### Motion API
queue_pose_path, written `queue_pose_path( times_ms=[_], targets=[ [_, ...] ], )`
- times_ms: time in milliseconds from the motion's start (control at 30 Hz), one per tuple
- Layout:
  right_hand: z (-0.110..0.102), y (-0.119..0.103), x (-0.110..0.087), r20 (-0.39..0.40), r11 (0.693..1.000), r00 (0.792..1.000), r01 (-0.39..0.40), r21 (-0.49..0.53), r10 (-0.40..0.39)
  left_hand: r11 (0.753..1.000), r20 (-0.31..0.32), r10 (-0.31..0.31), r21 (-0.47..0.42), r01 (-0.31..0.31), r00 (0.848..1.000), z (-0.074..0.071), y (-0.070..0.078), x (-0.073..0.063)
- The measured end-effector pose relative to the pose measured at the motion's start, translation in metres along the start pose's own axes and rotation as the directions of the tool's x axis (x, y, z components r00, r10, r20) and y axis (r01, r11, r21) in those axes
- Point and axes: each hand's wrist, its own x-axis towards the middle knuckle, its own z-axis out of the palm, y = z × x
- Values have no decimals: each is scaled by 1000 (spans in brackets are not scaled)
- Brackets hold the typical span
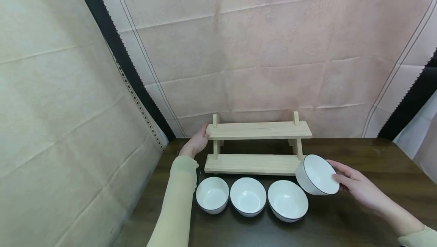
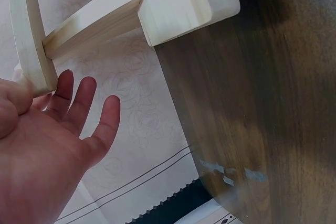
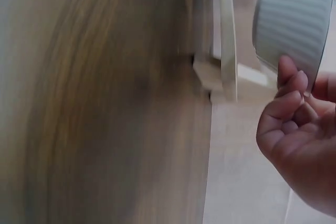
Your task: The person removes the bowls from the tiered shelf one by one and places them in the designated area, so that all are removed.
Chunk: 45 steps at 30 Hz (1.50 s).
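Observation:
A light wooden two-tier shelf [image 1: 252, 164] stands at the back of the brown table. My left hand [image 1: 197, 142] holds the left end of its upper board; in the left wrist view the thumb and index finger of that hand [image 2: 47, 145] are at the board's end, the other fingers spread loosely. With my right hand [image 1: 355, 184] I pinch the rim of a white bowl [image 1: 319, 175], tilted and raised by the lower board's right end. Ribbing shows on the outside of this bowl [image 3: 294, 19] in the right wrist view, with fingers curled under its rim.
Three more white bowls stand in a row before the shelf: a left one [image 1: 212, 194], a middle one [image 1: 248, 195] and a right one [image 1: 288, 199]. Pale patterned cloth [image 1: 273, 57] hangs behind the table [image 1: 385, 163] and more at the left.

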Motion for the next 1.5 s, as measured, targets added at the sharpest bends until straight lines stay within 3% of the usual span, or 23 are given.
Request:
queue_pose_path(
  times_ms=[233,467,633,767,1033,1300,1500],
  targets=[
    [-21,8,-8,102,998,995,-4,-59,10,1000,-2,6,6,-6,1000,-1,2,0],
    [-29,10,-12,222,996,974,-27,-83,45,1000,0,-8,23,8,1000,0,2,-2],
    [-31,8,-11,249,987,966,-33,-156,72,1000,2,-22,6,22,1000,0,2,-3],
    [-32,7,-11,222,958,973,4,-287,62,1000,-1,-19,11,19,1000,0,2,-3],
    [-36,6,-7,244,902,968,54,-428,58,1000,-8,-5,17,5,1000,0,2,-1],
    [-37,-2,0,270,803,962,134,-580,34,1000,-11,-5,17,6,1000,1,4,-1],
    [-33,-8,6,286,781,955,115,-613,84,1000,-7,2,10,-2,1000,1,3,-2]
  ],
)
